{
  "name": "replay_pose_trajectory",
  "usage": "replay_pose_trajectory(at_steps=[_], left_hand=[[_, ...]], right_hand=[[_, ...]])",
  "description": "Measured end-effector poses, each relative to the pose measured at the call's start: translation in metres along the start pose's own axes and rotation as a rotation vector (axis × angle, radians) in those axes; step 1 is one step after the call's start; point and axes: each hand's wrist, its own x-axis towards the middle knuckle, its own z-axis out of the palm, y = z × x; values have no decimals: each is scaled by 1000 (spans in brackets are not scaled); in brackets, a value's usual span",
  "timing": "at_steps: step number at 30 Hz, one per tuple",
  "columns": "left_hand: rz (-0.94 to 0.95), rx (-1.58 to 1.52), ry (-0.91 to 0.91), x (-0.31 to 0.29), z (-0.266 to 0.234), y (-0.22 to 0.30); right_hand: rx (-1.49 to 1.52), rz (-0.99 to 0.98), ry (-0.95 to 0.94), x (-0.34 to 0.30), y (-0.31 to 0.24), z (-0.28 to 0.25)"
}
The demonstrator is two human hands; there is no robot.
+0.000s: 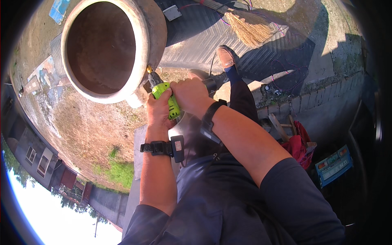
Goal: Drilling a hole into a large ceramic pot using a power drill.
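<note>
Both of my hands are wrapped round a bright green power drill (173,105) with a dark front end and a yellowish tip. My left hand (157,111) grips its near side, and my right hand (192,96) closes over its other side and rear. The drill points away from me at a big round clay pot (153,30). Its tip lies at the outer edge of the pot's thick pale rim; whether it touches cannot be made out. The pot's wide mouth faces up and its inside is brown. Each wrist wears a black strap with a small box.
A straw broom (249,30) lies beyond my foot on a dark ribbed mat (200,43). Thin cords trail over the ground. A white plate-like piece (172,13) lies beside the pot. To the right are a low brick edge (310,98), a red cloth (295,148) and a blue box (334,165).
</note>
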Motion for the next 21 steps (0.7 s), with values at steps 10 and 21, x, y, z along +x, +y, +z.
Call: replay_pose_trajectory(at_steps=[10, 21], left_hand=[[-10, -7, -5, -4, 3, 3], [-1, -2, -7, -4, 3, 3]], right_hand=[[1, -2, -6, 0, 1, 0], [-1, 7, -4, 0, -1, 0]])
